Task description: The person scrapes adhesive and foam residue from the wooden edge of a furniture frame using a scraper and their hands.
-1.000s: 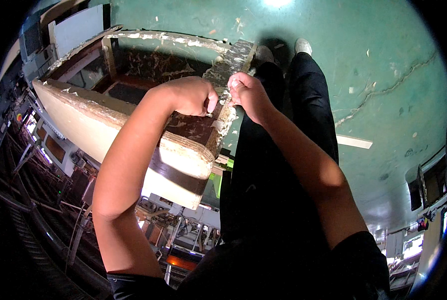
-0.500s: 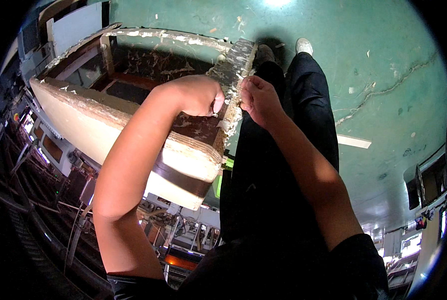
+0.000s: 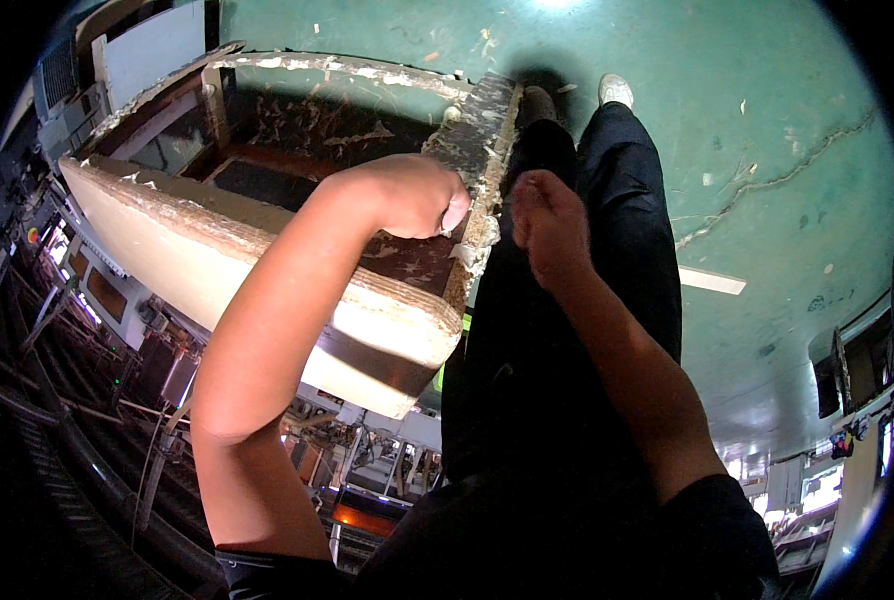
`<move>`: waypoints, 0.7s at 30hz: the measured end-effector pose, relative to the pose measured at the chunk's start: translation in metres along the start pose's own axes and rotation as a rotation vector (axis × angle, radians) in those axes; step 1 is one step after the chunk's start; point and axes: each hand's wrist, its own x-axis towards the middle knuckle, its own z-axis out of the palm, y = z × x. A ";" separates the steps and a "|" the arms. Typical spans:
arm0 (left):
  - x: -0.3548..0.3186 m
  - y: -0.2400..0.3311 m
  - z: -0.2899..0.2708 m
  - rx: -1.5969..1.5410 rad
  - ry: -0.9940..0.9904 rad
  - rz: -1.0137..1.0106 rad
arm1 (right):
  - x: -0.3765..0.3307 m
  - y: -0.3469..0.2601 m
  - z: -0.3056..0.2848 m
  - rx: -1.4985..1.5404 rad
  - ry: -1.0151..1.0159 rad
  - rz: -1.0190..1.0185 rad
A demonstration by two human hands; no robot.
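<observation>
A large wooden furniture frame (image 3: 392, 318) leans in front of me at the left, its pale plywood edges rough with layers. A dark board (image 3: 484, 115) runs along its near right side, with torn, cream-coloured foam-like residue (image 3: 479, 245) stuck along the edge. My left hand (image 3: 417, 198) bends down onto this board, fingers curled; a tiny pale bit shows under the thumb, and the rest of its grip is hidden. Just right of the edge, apart from it, my right hand (image 3: 549, 228) is closed in front of my dark trousers. Whatever it may hold is hidden.
Green floor (image 3: 767, 120) spreads around my shoes, with small scraps and a long crack. A pale strip (image 3: 711, 280) lies on it at the right. Light panels (image 3: 152, 60) stand behind the frame. Machinery and racks (image 3: 387, 465) show at the lower left.
My right hand has drawn away from the board's edge, to the right and slightly nearer. The frame's near end and my left hand have shifted a little to the right together.
</observation>
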 end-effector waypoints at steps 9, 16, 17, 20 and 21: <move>-0.002 0.008 -0.011 -0.025 0.013 -0.035 | 0.001 -0.017 -0.108 -0.972 -0.054 -0.525; -0.011 0.001 -0.024 -0.039 0.198 -0.079 | 0.030 -0.021 -0.004 -0.767 -0.624 -0.716; -0.012 0.000 -0.024 -0.043 0.266 -0.070 | 0.028 -0.023 0.009 -0.694 -0.651 -0.586; -0.015 -0.003 -0.025 -0.078 0.342 -0.098 | 0.026 -0.022 0.034 -0.586 -0.630 -0.535; -0.016 -0.003 -0.025 -0.094 0.366 -0.106 | 0.025 -0.019 0.039 -0.625 -0.623 -0.506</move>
